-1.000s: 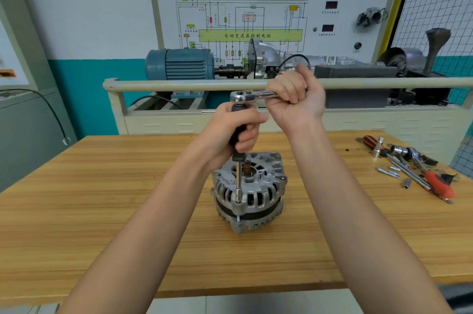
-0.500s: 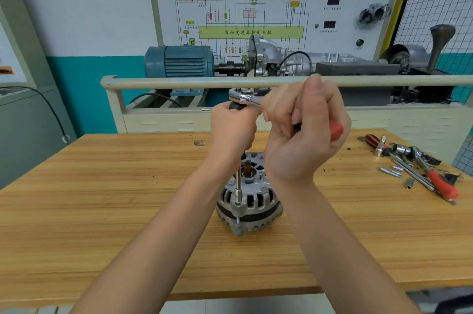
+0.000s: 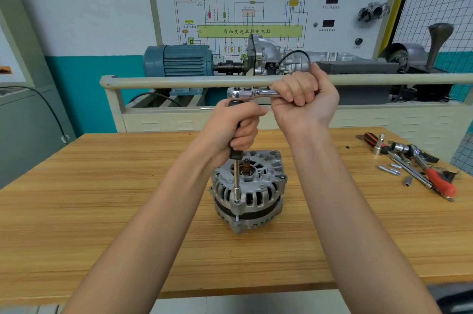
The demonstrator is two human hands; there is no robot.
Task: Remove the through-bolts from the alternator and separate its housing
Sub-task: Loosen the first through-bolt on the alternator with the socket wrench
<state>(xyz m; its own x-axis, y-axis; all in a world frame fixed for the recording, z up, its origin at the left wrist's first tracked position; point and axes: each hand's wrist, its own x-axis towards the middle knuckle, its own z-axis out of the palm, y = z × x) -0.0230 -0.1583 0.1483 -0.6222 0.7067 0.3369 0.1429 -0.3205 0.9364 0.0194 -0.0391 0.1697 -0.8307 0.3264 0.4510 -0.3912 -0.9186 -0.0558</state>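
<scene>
Right hand [image 3: 304, 98] swung ratchet [image 3: 252, 93] back — alternator [image 3: 248, 191] unmoved.

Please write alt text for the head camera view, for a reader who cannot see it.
A left hand grips an upright extension driver set on an alternator while the right hand holds a ratchet; loose tools lie right.

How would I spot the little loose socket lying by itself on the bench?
Look at the tool pile on the wooden table's right end. At its near edge lies one short silver socket, alone, beside the red-handled tool.
</scene>
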